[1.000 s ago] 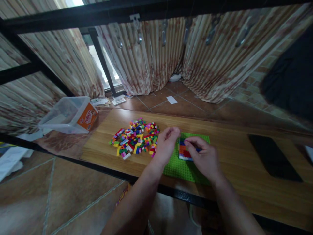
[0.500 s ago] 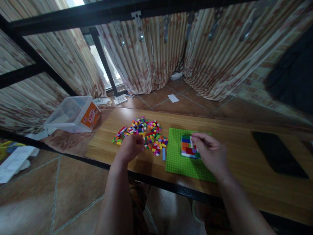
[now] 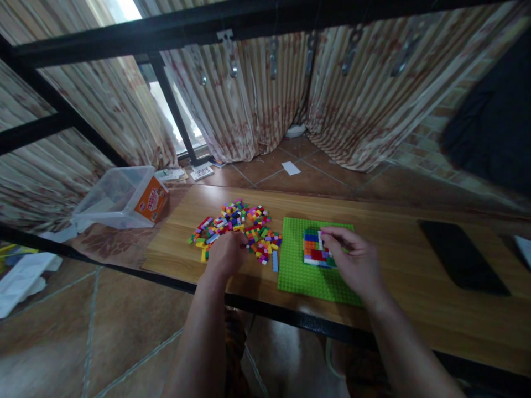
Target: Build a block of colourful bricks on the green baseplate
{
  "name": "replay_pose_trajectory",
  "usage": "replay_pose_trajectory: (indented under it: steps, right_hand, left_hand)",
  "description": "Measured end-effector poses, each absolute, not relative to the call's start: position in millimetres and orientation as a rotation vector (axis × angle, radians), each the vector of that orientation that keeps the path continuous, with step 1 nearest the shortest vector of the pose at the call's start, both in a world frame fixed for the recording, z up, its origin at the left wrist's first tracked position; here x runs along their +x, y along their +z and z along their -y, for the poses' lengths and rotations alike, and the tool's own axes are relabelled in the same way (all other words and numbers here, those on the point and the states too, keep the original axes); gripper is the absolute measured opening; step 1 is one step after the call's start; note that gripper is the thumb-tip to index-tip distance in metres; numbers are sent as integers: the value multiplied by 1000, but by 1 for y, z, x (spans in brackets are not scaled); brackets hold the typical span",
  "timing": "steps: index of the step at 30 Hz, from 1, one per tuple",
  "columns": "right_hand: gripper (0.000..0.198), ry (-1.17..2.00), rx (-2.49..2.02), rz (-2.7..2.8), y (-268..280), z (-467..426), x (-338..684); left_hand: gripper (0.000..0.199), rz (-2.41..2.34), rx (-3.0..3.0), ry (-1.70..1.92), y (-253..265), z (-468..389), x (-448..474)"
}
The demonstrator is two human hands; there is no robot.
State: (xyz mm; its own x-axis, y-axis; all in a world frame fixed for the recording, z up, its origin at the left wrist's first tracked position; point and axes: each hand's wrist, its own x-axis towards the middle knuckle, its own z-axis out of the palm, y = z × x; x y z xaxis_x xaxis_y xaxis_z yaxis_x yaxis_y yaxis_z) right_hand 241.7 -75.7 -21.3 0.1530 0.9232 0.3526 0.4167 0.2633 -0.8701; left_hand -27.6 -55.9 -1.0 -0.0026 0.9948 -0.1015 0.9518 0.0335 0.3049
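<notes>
A loose pile of small toy bricks point(image 3: 259, 232) in many colours lies on the wooden table. My left hand point(image 3: 227, 254) reaches over the near side of the pile, fingers curled together; whatever they pinch is hidden. A green studded baseplate point(image 3: 296, 276) lies right of the pile. On it sits a block of joined bricks point(image 3: 312, 247), in blue, orange, red and white rows. My right hand point(image 3: 354, 257) is at the right side of this block and covers part of it. Its thumb and forefinger are pinched together by a white brick point(image 3: 320, 239); what is between them is unclear.
A light blue long brick point(image 3: 275, 261) lies between pile and baseplate. A dark flat slab point(image 3: 462, 257) is on the table's right part. Beyond the left end stands a clear plastic bin point(image 3: 116, 196) with an orange label. A black bar point(image 3: 265, 19) with hooks crosses above.
My left hand has shifted a little to the right and nearer over the pile, fingers still curled. The right hand stays at the brick block. The whole view has moved slightly.
</notes>
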Motion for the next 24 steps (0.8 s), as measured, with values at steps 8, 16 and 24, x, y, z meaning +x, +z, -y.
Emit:
replay_pose_trajectory:
  steps: [8,16,24]
  right_hand:
    - [19,646,-1314,1425,-20,76,239]
    - [16,753,-1257,1064,-13,67,258]
    - [18,952,-1168,966,-14,66,264]
  left_hand:
    - [16,-2045,1985,207,0,54,-21]
    - [14,-1921,1834,634,1,46,-18]
    - [15,-1223,1062,1219,-2,46,35]
